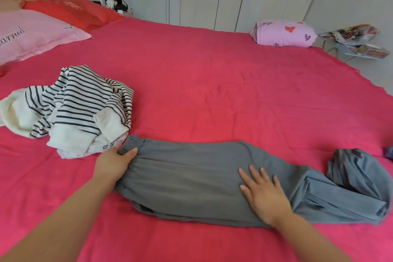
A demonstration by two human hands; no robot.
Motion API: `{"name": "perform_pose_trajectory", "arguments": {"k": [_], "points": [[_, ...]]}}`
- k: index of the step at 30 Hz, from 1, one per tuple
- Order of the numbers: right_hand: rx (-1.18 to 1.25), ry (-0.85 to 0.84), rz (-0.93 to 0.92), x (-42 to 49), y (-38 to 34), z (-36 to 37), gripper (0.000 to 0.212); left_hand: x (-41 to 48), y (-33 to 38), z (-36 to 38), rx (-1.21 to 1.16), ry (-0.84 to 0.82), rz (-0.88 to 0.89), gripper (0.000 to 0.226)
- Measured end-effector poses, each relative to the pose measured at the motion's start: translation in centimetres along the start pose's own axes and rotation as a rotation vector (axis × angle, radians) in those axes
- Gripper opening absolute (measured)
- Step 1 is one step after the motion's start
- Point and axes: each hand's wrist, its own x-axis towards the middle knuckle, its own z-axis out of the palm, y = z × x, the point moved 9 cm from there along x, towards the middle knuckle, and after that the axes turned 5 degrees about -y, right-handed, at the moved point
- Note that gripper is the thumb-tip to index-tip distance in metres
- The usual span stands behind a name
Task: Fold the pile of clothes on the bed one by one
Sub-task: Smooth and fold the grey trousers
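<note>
A pair of soft grey jersey trousers (191,178) lies lengthwise across the near part of the red-sheeted bed (212,83), legs laid one on the other, the cuff end bunched and rumpled at the right. The left hand (114,163) holds the elastic waistband, thumb on top of the cloth. The right hand (263,193) lies flat with straight, spread fingers, pressing the thigh part. By my reading the trousers are halved along their length but not yet folded across, so this garment is roughly midway. Just beside the waistband, a crumpled black-and-white striped top with cream cuffs (80,104) waits unfolded. A pink heart-print bundle (282,33) sits well apart at the far corner; whether it is a finished fold I cannot tell
</note>
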Motion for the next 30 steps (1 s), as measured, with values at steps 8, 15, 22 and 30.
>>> {"name": "perform_pose_trajectory", "arguments": {"k": [8, 15, 22, 30], "points": [[0.102, 0.093, -0.018, -3.4, 5.1, -2.3, 0.071, 0.4, -0.2, -3.1, 0.145, 0.146, 0.04, 0.039], [0.198, 0.254, -0.07, -4.8, 10.2, -4.7, 0.045, -0.6, 5.5, -2.8, 0.616, 0.268, 0.208, 0.05], [0.181, 0.248, 0.047, -5.9, 13.0, -5.0, 0.076, -18.9, 16.4, 23.3, 0.631, -0.582, 0.85, 0.091], [-0.073, 0.192, 0.045, -6.9, 15.9, -3.5, 0.047, -18.3, 14.5, 26.5, 0.777, -0.546, 0.842, 0.061]]}}
